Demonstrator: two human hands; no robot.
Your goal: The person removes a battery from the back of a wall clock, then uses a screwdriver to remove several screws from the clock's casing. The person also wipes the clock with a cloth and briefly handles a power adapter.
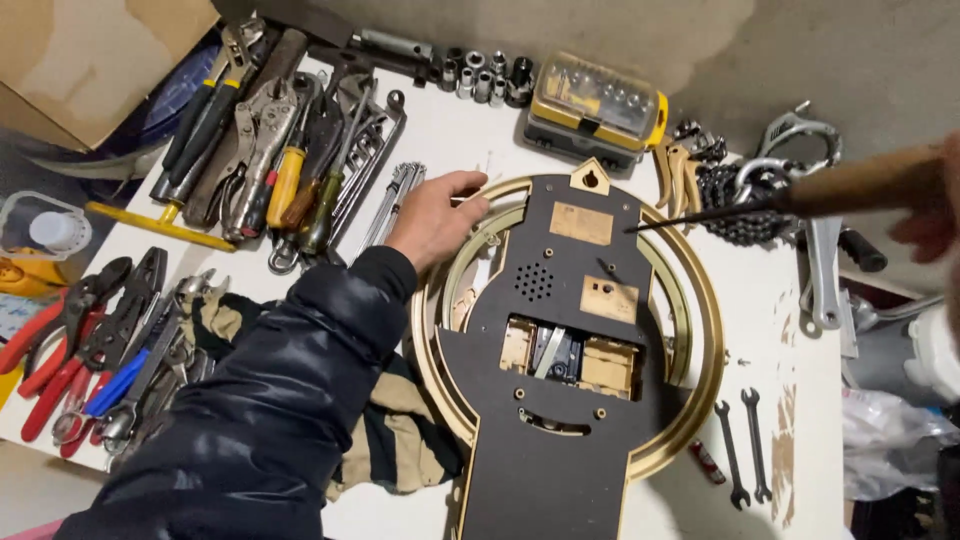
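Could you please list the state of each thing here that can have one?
Round gold-rimmed wall clock: face down, dark back panel up.
Clock's rear compartment: uncovered, mechanism showing.
Yellow-lidded clear bit case: closed.
Left hand: resting on clock rim.
Right hand: gripping wooden-handled screwdriver.

L hand [432, 215] on clock back [560, 330], R hand [925, 225] blurred w/ screwdriver [790, 200]
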